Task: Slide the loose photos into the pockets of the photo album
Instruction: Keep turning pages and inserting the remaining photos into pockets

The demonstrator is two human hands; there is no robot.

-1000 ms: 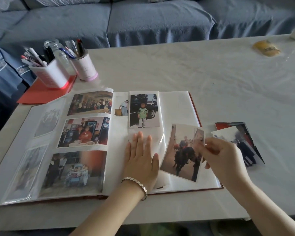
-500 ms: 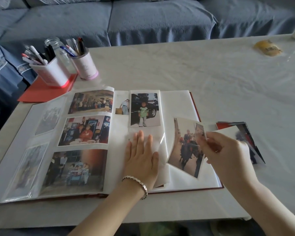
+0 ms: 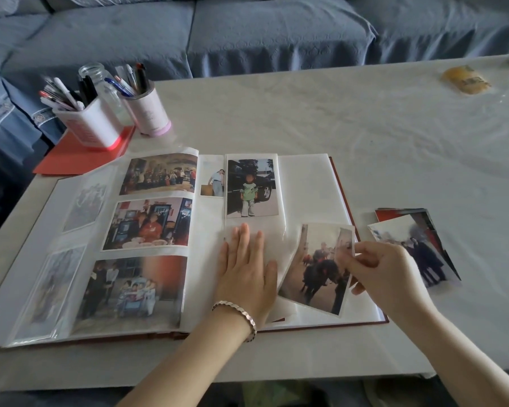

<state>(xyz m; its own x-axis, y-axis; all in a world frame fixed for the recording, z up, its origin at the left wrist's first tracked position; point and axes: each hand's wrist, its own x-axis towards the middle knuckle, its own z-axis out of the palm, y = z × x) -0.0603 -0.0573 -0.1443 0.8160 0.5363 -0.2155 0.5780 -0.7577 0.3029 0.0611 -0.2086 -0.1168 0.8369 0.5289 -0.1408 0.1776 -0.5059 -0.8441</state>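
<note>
Since half a second ago the glossy, white-bordered loose photo of a rider on a dark animal has sunk a little lower over the right-hand page, while the left hand has stayed flat where it was. The right hand has its grip closed on the loose photo's right edge near the top corner, thumb and fingertips pinching the thin card so that it hangs tilted. Its left edge meets the lifted lip of a clear plastic pocket; whether it has entered the pocket cannot be told. The left hand's grip is spread, fingers straight and pressing the shiny film down onto the white page, a silver link bracelet at the wrist.

The red-covered photo album lies open on the pale, creased, cloth-covered bench, with several pockets already filled. Just right of the album sits a small fanned stack of glossy prints. At the far left corner stand a white square pen holder, a pink round pen cup and a clear glass jar, by a flat red sheet. A blue quilted sofa lies beyond.
</note>
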